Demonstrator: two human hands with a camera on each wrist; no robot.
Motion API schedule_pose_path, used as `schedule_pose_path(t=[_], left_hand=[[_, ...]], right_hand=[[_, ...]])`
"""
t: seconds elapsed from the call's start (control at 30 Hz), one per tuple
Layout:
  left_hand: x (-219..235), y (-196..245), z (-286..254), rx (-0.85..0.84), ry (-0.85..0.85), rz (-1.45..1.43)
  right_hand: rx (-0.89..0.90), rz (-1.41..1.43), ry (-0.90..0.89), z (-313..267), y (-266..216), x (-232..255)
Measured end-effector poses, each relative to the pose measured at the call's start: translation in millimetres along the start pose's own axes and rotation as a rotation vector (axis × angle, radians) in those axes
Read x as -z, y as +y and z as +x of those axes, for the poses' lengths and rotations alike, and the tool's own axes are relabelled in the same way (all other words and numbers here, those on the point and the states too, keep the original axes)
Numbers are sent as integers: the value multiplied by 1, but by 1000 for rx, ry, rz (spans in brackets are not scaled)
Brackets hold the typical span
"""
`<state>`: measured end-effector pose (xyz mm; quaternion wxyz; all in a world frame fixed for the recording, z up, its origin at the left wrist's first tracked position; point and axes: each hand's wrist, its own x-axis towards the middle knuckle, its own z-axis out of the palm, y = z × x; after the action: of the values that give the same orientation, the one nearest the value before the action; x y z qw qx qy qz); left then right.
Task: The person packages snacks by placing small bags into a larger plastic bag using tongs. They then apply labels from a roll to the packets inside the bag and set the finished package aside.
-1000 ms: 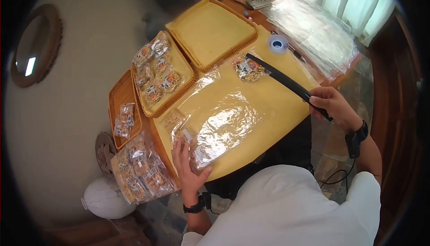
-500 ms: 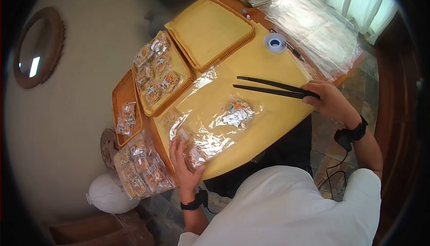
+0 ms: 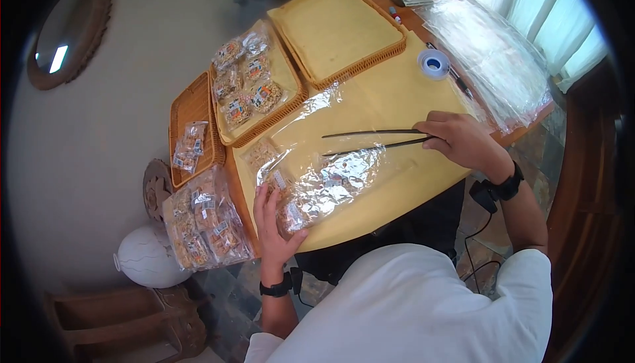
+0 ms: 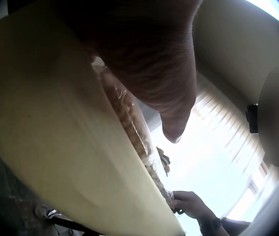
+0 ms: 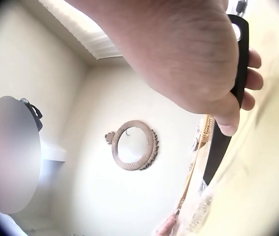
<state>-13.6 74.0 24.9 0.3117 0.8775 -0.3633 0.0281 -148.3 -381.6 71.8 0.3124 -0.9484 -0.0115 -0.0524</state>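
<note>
A large clear plastic bag lies on the yellow sheet, with several wrapped puffed-grain snack packets lined up along its left end. My left hand rests on those packets with fingers straight; in the left wrist view the packet edges show just under the palm. A further wrapped packet sits inside the bag's middle, partly hidden by glare. Over the bag my right hand grips black tongs, their two tips apart near that packet. The right wrist view shows the tongs beneath the thumb.
Beyond the bag stand a lined wicker tray, another tray of snack packets, and a smaller tray. A filled bag lies left. Tape, a pen and clear bags lie at right.
The tongs moved left and toward me, bringing a packet from the far part of the sheet into the bag, and their tips spread apart. My left hand stayed on the left-end packets.
</note>
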Motion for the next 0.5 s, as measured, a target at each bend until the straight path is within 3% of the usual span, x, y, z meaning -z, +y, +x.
schedule_pose_path(t=[0.5], left_hand=[[-1, -1, 0, -40, -9, 5]], right_hand=[[273, -82, -138, 85, -6, -10]])
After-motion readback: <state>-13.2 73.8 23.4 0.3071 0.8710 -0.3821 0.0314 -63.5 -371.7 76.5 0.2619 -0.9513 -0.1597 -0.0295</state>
